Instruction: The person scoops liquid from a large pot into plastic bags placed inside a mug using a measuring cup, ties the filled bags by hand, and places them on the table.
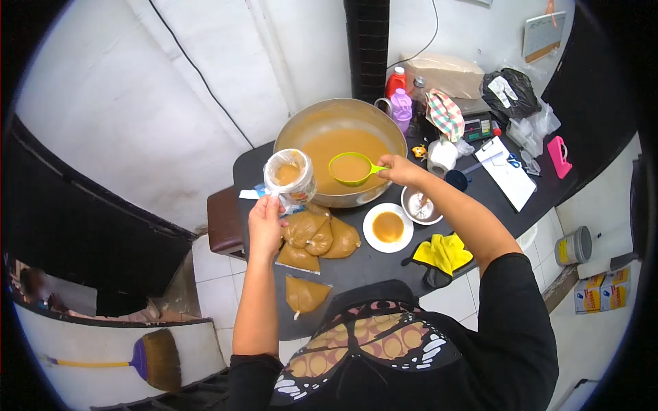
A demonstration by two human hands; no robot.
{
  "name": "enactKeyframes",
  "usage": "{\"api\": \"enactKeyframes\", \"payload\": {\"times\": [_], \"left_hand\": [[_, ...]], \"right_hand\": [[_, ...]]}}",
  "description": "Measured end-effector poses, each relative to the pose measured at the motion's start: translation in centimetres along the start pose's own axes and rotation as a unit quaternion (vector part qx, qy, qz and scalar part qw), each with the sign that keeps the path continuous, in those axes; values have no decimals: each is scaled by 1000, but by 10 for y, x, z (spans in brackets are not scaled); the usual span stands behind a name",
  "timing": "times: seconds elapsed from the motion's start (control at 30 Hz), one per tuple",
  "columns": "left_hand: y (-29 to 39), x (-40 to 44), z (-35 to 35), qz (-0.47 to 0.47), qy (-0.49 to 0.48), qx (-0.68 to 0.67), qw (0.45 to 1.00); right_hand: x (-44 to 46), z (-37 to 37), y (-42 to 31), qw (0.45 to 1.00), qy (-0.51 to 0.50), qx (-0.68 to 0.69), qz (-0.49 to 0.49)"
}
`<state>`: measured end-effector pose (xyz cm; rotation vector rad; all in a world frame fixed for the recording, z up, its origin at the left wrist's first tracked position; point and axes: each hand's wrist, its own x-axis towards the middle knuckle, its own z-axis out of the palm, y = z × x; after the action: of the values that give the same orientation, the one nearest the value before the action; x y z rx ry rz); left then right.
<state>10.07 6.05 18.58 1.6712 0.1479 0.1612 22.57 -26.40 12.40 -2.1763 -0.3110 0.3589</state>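
Observation:
My left hand (266, 220) is closed on a mug (299, 195) lined with a clear plastic bag, with some brown sauce inside. My right hand (399, 170) grips the handle of a lime-green measuring cup (351, 182) filled with brown sauce. This cup is above the large metal bowl (288, 122), which holds more of the sauce (343, 140). Below the mug, several tied bags of sauce (340, 240) lie piled together, and a single bag of sauce (305, 294) sits nearer to me. A white plate (370, 236) with a puddle of sauce lies right of the pile.
Beside the plate is a small metal bowl (433, 218). A yellow and black cloth (442, 252) lies at the table's near edge. Farther right are a white roll (442, 157), a clipboard (510, 179) and a digital scale (478, 128). Bottles, including a purple one (401, 108), stand behind the large bowl.

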Motion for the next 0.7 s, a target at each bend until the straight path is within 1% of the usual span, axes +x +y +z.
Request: {"api": "enactKeyframes", "payload": {"times": [0.1,0.2,0.23,0.3,0.33,0.37,0.47,0.5,0.6,0.63,0.67,0.7], "left_hand": [[-16,-16,-2,8,-37,6,999],[-32,-37,3,-22,-47,-26,998],[-40,-43,2,-19,-63,-18,998],[-54,-57,2,-41,-88,-16,995],[-61,-65,2,-52,-101,-15,993],[-68,-71,2,-70,-118,-1,991],[-93,-90,10,-107,-155,-19,982],[-106,-94,12,-126,-172,-15,977],[-133,-106,24,-134,-202,-8,970],[-136,-109,29,-144,-213,-2,966],[-142,-113,33,-144,-226,8,964],[-153,-115,35,-143,-238,18,960]], "right_hand": [[-22,-4,-1,999,16,-20,39],[-34,-4,13,999,30,5,39],[-38,-2,17,998,54,-11,20],[-41,-1,27,998,61,8,27],[-51,-1,12,997,65,17,31],[-65,-7,-2,995,41,13,85],[-80,-9,-6,991,20,44,126],[-83,-7,-1,992,48,17,117],[-88,-4,18,995,64,-14,74],[-89,0,24,996,68,26,60],[-95,2,31,995,69,38,66],[-107,1,18,994,70,51,72]]}}
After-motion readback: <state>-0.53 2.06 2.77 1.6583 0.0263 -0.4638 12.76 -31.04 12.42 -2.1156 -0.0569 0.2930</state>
